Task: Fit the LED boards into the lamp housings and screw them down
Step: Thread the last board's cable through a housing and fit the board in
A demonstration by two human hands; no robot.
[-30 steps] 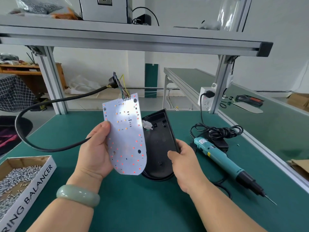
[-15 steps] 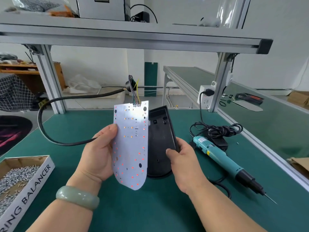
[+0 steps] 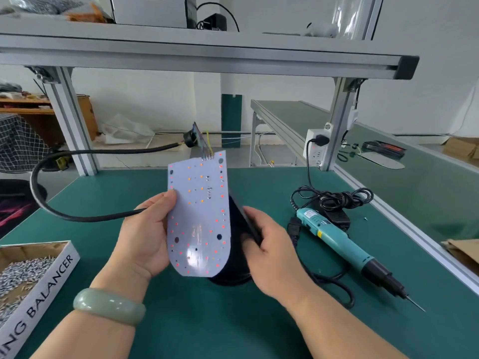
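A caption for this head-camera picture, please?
Left hand holds the LED board before the black lamp housing gripped by the right hand.

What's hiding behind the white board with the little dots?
The black lamp housing, gripped by the right hand. Only its right edge and rounded bottom peek out. The LED board in the left hand covers the rest, so its inside is hidden.

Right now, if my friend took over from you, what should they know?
Left hand grips the white rounded LED board by its left edge, upright, its black cable trailing left.
Right hand grips the black plastic lamp housing, tilted up behind the board, lower end on the green table.
Done: nothing screwed yet.
Left: seat the board in the housing, then drive screws from the cardboard box with the teal electric screwdriver lying on the right.
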